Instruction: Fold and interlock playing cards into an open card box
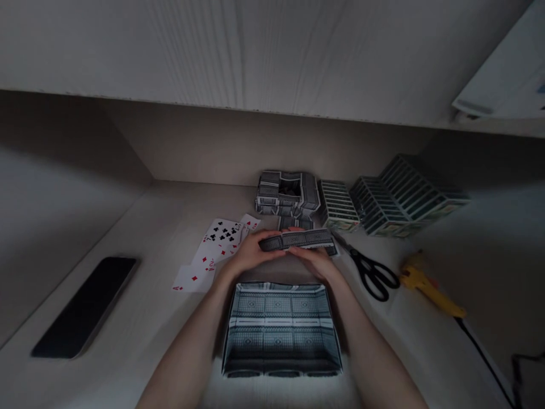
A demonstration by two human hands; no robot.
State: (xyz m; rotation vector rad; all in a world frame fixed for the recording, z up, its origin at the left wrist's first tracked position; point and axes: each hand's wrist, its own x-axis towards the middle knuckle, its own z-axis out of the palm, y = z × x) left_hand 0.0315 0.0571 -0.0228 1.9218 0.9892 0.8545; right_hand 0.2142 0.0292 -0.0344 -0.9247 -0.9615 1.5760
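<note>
Between both hands is a long, narrow strip of patterned playing cards [304,240], held level above the surface. My left hand [251,250] grips its left end, and my right hand [313,257] has its thumb along the near edge farther right. Fingertips show behind the strip; the other fingers are hidden. Nearer to me, between my forearms, sits an open box built of patterned cards [279,329]. Loose cards [219,241] lie face up to the left of my left hand, overlapping each other.
A boxy card structure [287,193] stands against the back wall, with card box stacks [338,204] and stepped stacks [413,196] on its right. Black scissors [374,275] and a yellow glue gun [434,289] with a cord lie right. A dark phone [87,307] lies left. A shelf edge [238,109] crosses above.
</note>
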